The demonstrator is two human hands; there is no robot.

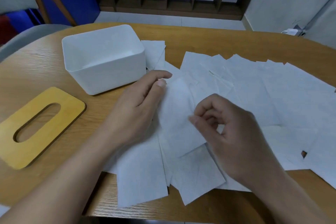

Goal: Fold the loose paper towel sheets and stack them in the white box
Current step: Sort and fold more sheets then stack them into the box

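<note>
Your left hand (pixel 138 107) and right hand (pixel 231 132) pinch one white paper towel sheet (pixel 176 114); the open white plastic box (pixel 109 78) sits at ten o'clock, unlabelled.

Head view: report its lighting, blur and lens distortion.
Head view: light is soft and even, no hard glare, with faint shadows under the left hand and right hand; the whole frame is slightly soft, so the paper towel sheets show little texture; wide-angle distortion bends the table edge and stretches the forearms; the white box interior is evenly lit.
</note>
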